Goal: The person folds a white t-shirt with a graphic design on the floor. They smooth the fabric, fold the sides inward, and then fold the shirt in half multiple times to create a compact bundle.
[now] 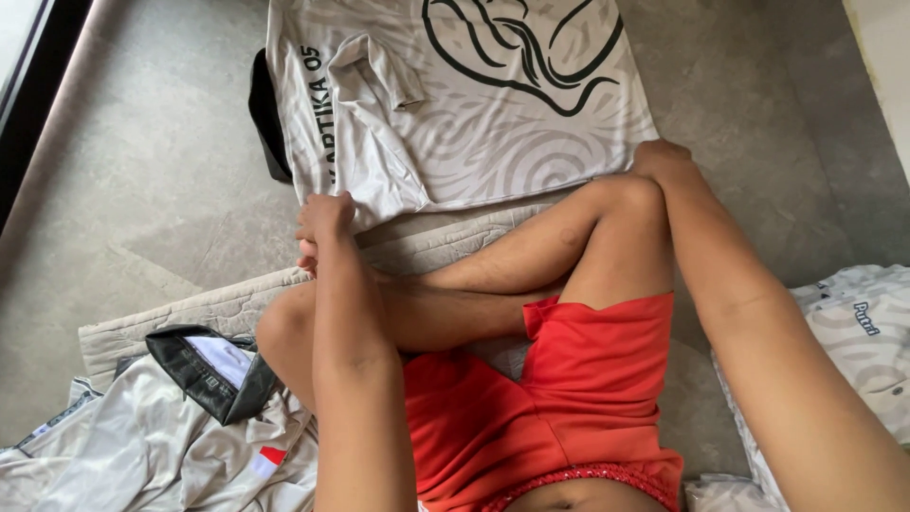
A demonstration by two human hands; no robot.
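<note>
A pale grey patterned jersey (455, 104) lies spread flat on the floor (142, 171), top centre of the frame. At centre left, the left hand (324, 223) pinches its lower edge closed. Centre right, the right hand (661, 156) rests at its lower right corner; its grip cannot be made out.

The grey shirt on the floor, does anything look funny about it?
A little. One sleeve of the grey shirt is folded over onto its body. The left hand grips the bottom left corner and the right hand the right one.
</note>
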